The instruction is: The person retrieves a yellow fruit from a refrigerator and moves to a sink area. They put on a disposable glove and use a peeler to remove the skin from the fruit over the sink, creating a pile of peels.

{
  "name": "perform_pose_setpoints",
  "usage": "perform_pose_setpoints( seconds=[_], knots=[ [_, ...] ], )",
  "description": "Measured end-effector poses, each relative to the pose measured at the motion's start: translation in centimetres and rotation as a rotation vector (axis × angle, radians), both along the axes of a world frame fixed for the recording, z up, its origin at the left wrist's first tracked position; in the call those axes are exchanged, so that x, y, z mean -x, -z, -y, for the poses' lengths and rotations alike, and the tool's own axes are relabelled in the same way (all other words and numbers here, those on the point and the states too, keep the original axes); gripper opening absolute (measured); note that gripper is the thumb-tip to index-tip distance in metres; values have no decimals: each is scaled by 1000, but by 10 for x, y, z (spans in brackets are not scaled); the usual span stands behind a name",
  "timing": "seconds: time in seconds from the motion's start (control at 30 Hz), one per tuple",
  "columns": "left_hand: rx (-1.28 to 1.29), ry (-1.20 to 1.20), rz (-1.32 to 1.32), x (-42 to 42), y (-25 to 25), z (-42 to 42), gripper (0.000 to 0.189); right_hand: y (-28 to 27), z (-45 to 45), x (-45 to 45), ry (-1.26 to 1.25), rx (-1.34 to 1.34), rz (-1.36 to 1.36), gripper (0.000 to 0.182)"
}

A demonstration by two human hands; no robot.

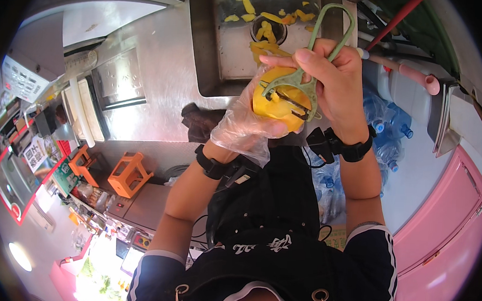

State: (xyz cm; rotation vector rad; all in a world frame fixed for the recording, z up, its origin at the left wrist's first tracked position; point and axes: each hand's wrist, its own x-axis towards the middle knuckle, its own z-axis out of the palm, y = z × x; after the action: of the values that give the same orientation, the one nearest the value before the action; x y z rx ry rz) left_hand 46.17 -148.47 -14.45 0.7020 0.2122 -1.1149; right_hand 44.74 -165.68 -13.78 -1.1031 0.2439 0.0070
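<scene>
My left hand [244,118], in a clear plastic glove, holds a yellow peeled fruit, likely a mango [282,101], over the near edge of the sink. In my bare right hand [334,79] is a green Y-shaped peeler [307,88]. Its blade rests against the fruit's upper face, with a bit of yellow flesh or peel at the blade. The peeler's looped handle sticks out beyond my fingers. Strips of yellow peel [267,31] lie in the stainless steel sink [233,64], some over the round drain. The fruit's underside is hidden by my glove.
A steel counter [159,64] extends left of the sink, with a dark cloth [201,122] at its front edge. Empty blue water bottles [395,122] stand at the right, below a pink tube [418,78]. Orange plastic stools [129,175] and a pink door [446,218] are farther off.
</scene>
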Motion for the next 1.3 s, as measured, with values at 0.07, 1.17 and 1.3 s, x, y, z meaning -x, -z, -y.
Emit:
perform_pose_setpoints(
  seconds=[0.07, 1.17, 1.3],
  knots=[
    [11, 10, 5, 1, 0, 2, 106, 1, 2, -2, 56, -196, -39, 35],
    [60, -145, 123, 2, 10, -22, 100, 50, 21, -15, 141, 395, -150, 19],
    [-47, -142, 172, -8, 16, -27, 100, 64, 14, -28, 218, 725, 223, 19]
  ],
)
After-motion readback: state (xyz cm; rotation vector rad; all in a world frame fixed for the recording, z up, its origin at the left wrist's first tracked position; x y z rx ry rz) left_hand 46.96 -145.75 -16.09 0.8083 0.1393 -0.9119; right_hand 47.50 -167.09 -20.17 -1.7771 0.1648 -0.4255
